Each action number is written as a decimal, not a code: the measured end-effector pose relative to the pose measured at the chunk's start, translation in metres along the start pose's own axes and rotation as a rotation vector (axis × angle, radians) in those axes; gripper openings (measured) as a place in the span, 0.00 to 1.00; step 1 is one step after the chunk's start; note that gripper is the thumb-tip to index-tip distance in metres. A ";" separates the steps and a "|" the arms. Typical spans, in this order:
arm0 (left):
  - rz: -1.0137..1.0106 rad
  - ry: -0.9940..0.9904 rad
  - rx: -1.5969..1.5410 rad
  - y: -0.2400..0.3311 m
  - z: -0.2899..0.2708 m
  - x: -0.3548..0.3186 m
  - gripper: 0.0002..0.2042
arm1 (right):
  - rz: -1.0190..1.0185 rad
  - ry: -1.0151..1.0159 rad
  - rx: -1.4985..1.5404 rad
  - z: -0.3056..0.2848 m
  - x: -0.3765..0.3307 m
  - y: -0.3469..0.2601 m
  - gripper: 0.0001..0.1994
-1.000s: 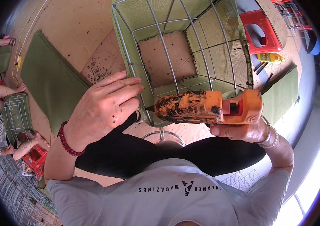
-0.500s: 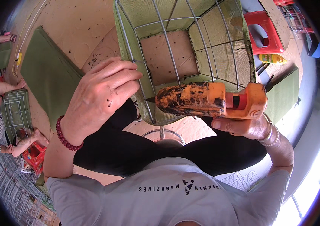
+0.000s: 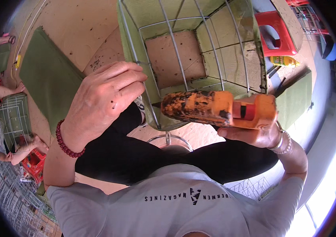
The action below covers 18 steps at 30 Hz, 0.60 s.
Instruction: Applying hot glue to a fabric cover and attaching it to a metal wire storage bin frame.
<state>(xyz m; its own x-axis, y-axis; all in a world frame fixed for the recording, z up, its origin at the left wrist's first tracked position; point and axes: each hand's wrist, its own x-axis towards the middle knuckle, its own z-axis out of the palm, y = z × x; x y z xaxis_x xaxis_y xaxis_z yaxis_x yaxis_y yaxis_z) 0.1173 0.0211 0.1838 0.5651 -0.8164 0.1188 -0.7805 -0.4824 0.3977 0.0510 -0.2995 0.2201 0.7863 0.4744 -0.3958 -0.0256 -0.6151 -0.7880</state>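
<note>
An orange glue gun [image 3: 199,107], smeared with black, lies across my right hand [image 3: 255,136], which is closed around its handle below the body. Its dark nozzle points left and meets the near left edge of a wire-frame basket [image 3: 179,59] lined with green fabric. My left hand [image 3: 106,93] is at that basket's left edge, with bent fingers pinching the fabric rim [image 3: 130,43] against the wire. The thumb is hidden under the hand. Through the basket's bars, a square opening at its far end shows the floor.
A flat green fabric panel [image 3: 51,75] lies on the floor to the left, another [image 3: 296,93] to the right. A red stool [image 3: 276,33] and a yellow bottle [image 3: 284,61] stand far right. At left, another person sits by a wire frame [image 3: 15,116]; stacked wire frames [image 3: 9,189] lie nearer.
The glue gun's rear end has dropped slightly toward me, while its nozzle stays near the basket's edge. The left hand keeps its pinch. The whole view has shifted a little.
</note>
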 end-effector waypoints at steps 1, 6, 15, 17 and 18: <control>-0.001 -0.001 0.001 0.000 -0.001 0.000 0.06 | 0.039 -0.045 0.048 0.000 0.001 0.000 0.20; -0.027 -0.010 -0.036 0.002 -0.003 0.000 0.07 | -0.003 0.014 0.053 0.000 -0.003 -0.001 0.20; -0.121 0.258 -0.164 0.055 -0.024 0.005 0.07 | -0.207 0.455 0.887 -0.052 -0.079 0.072 0.28; -0.186 0.276 -0.417 0.105 -0.021 0.005 0.07 | -0.302 0.636 0.876 -0.050 -0.105 0.102 0.29; -0.137 0.258 -0.567 0.132 -0.013 0.010 0.07 | -0.331 0.737 0.911 -0.043 -0.116 0.116 0.28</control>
<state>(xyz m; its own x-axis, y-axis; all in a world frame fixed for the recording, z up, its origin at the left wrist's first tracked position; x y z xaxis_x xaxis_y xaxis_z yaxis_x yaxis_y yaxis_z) 0.0233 -0.0472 0.2496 0.7515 -0.6221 0.2198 -0.4735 -0.2764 0.8363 -0.0165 -0.4529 0.1950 0.9915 -0.1287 0.0164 0.0517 0.2761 -0.9597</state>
